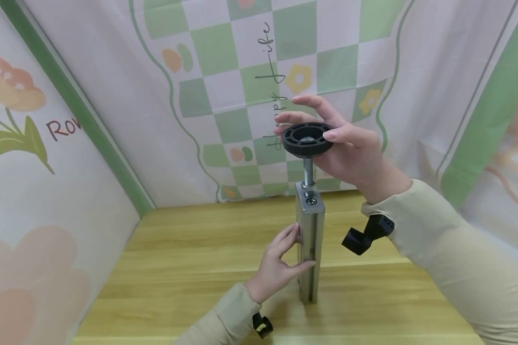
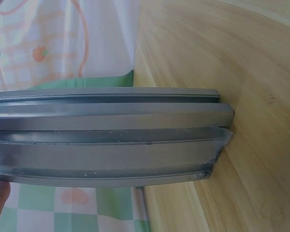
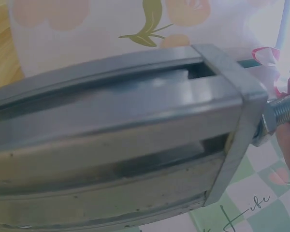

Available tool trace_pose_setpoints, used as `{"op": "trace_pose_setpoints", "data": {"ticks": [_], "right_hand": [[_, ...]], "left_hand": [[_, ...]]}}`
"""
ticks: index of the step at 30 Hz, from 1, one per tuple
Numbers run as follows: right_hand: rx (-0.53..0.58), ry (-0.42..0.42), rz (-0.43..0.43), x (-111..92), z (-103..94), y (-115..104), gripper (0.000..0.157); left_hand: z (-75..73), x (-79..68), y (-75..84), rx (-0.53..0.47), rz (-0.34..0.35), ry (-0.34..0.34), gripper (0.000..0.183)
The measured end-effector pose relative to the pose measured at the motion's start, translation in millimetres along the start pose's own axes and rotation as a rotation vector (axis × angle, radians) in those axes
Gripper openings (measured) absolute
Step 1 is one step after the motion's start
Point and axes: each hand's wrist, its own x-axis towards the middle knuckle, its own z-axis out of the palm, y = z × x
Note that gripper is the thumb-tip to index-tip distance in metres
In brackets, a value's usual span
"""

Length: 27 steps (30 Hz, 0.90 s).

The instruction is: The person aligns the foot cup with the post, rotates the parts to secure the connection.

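On the table (image 1: 190,268), the profile (image 1: 309,244) is stood upright, best braced by the left hand (image 1: 276,266) clasped on it. The right hand (image 1: 349,155) is curled round the foot (image 1: 304,149); sideways load on the bolt (image 1: 308,170) is best avoided.

From my remote seat I see a wooden table (image 1: 190,254), a curtain (image 1: 259,91) behind it with green-and-white checks (image 1: 216,48), yellow flowers (image 1: 299,78) and "Happy Life" lettering (image 1: 270,76). On the left I notice a white cloth (image 1: 95,191) printed with peach blooms (image 1: 13,86), beside a green strip (image 1: 76,103).
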Motion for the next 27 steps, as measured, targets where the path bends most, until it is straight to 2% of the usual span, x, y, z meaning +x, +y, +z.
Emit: {"op": "trace_pose_setpoints", "data": {"ticks": [4,11,17,27], "right_hand": [[0.027,-0.022,-0.014,0.5,-0.1,2.7,0.048],[0.011,0.02,-0.013,-1.4,-0.2,7.5,0.043],[0.023,-0.015,-0.02,-1.7,-0.7,6.9,0.045],[-0.076,0.011,-0.045,-3.5,-5.5,8.3,0.042]], "left_hand": [[-0.7,-0.8,0.0,0.009,-0.006,0.005,0.102],[-1.0,0.4,0.8,0.001,-0.022,0.012,0.099],[-1.0,0.5,1.4,0.004,-0.018,0.021,0.096],[-0.6,1.2,0.9,0.016,0.006,0.025,0.103]]}}
